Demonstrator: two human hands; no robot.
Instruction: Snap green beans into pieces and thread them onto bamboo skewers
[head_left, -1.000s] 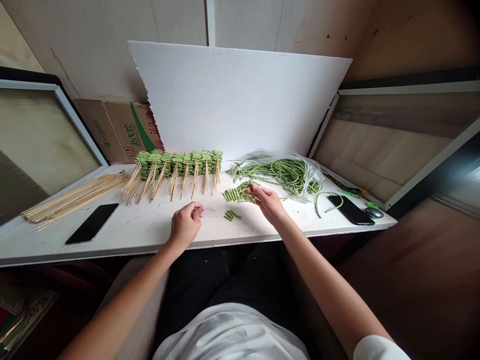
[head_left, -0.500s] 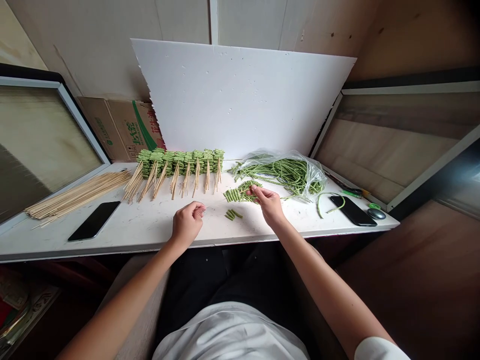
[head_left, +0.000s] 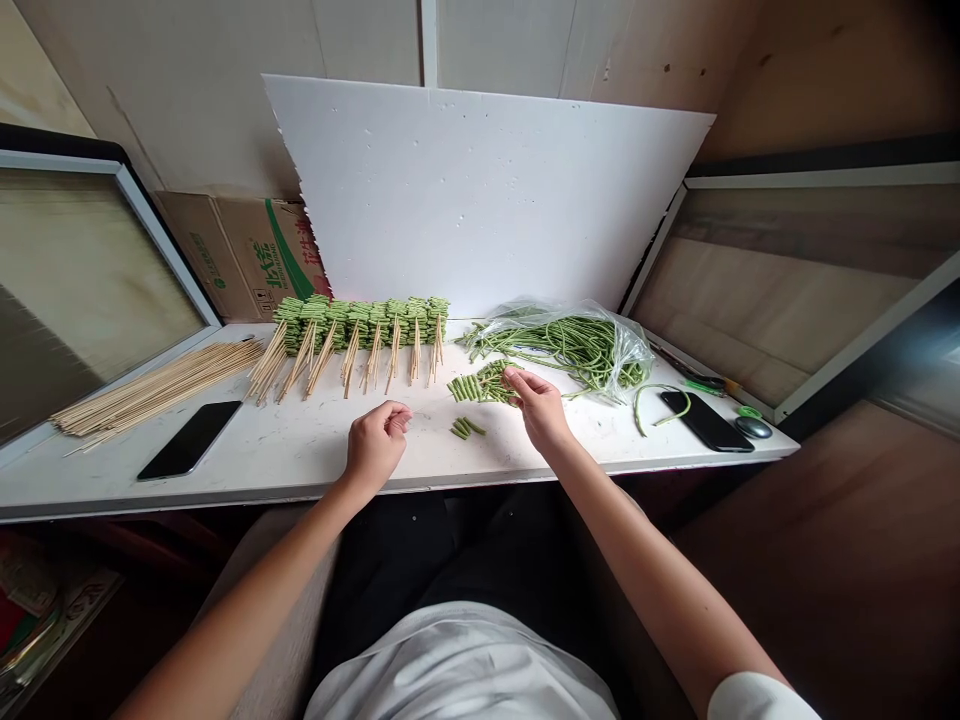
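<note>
Finished-looking bean skewers [head_left: 358,322] are lying beyond the left hand [head_left: 375,440], cut pieces [head_left: 471,388] remaining beside and uncut long beans [head_left: 562,346] beyond the separate right hand [head_left: 543,410], grips unclear.

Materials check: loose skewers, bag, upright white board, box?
Skewers: likely bamboo or wood, unpainted; pale tan, thin and straight.
Bag: thin, glossy plastic film; see-through, crumpled, with highlights.
Board: probably foam, matte; small pits and ragged side edges, though the type isn't certain.
Box: looks like cardboard; brown, printed, with a dull finish.
</note>
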